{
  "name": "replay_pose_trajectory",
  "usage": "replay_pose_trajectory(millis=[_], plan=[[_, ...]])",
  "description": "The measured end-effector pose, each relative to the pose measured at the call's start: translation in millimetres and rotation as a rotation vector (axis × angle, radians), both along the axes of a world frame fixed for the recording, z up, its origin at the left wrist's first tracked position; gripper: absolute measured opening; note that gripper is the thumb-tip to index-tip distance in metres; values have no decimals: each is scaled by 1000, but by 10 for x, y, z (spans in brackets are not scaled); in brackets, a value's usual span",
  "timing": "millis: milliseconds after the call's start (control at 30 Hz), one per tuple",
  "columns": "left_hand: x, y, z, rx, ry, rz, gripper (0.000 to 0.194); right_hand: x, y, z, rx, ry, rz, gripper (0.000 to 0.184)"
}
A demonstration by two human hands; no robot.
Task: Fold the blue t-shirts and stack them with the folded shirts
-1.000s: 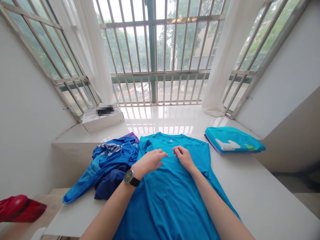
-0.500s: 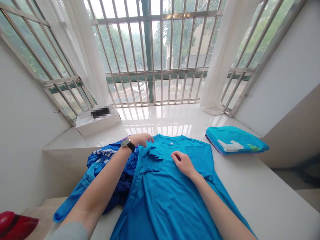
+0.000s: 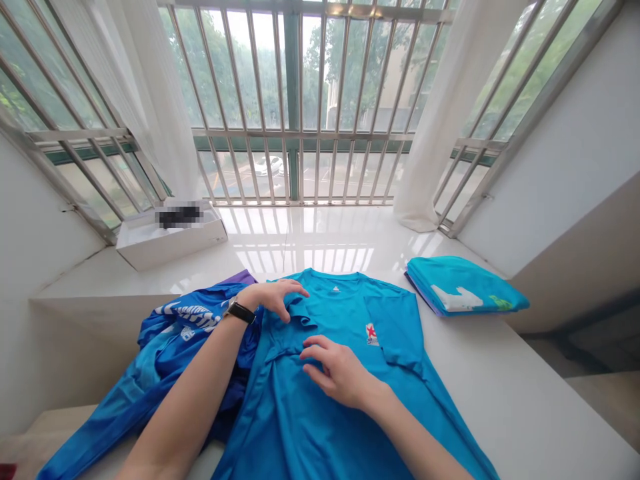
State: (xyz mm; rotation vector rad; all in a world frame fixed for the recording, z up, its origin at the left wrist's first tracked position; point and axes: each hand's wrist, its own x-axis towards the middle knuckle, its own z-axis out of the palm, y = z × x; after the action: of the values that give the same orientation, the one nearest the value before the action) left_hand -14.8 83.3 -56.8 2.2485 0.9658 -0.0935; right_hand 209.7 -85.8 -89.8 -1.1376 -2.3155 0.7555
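Note:
A teal-blue T-shirt (image 3: pixel 345 373) lies spread on the white sill, its neckline toward the window. A small logo with a red star shows on its chest beside the right-hand sleeve, which is folded inward. My left hand (image 3: pixel 280 297), with a watch at the wrist, is over the shirt's left shoulder, fingers apart, close to the bunched left sleeve (image 3: pixel 300 313). Over the middle of the chest is my right hand (image 3: pixel 335 367), its fingers parted and curved toward that sleeve. Neither hand grips the cloth. Whether the fingertips touch it, I cannot tell.
Rumpled blue garments (image 3: pixel 190 333) lie to the left, partly hanging over the sill's edge. A folded turquoise stack (image 3: pixel 465 287) sits at the right. An open white box (image 3: pixel 173 243) holds a blurred dark item. Barred windows and white curtains (image 3: pixel 425 133) stand behind.
My right hand has moved left across the chest and its fingers have opened, uncovering the star logo. My left hand has come slightly nearer the bunched sleeve. The view has shifted a little.

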Motion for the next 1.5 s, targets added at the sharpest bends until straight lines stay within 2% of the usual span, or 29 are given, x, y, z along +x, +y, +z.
replay_pose_trajectory(millis=[200, 333, 433, 500, 600, 667, 733, 800, 867, 1033, 1200, 1333, 1500], plan=[[165, -162, 9, 183, -41, 66, 48, -54, 7, -93, 15, -49, -97, 24], [313, -212, -42, 299, -3, 48, 23, -59, -10, -93, 35, -116, -86, 25], [370, -210, -92, 370, 5, 78, 15, -57, -30, -72, 40, -155, -71, 26], [401, -181, -130, 392, -59, 145, 15, -58, -36, -63, 39, -157, -72, 27], [442, -102, -191, 335, -244, 370, 18, -61, -33, -59, 25, -125, -96, 25], [454, -49, -231, 212, -364, 532, 19, -64, -31, -64, 17, -96, -114, 24], [444, -12, -268, 39, -451, 581, 21, -64, -33, -74, 9, -72, -122, 24], [418, 3, -299, -120, -506, 510, 30, -62, -40, -90, -7, -53, -131, 24], [389, 4, -319, -171, -520, 422, 37, -57, -50, -104, -23, -53, -154, 26], [389, -43, -298, 105, -415, 323, 30, -40, -61, -82, -21, -108, -131, 30], [509, -159, -265, 235, -242, 207, 37, -38, -52, -47, -16, -129, -80, 33], [612, -247, -280, 352, -41, 208, 38, -27, -41, -70, -22, -59, -79, 33], [648, -249, -304, 426, 15, 220, 27, 26, -6, -38, -89, 125, -66, 24]])
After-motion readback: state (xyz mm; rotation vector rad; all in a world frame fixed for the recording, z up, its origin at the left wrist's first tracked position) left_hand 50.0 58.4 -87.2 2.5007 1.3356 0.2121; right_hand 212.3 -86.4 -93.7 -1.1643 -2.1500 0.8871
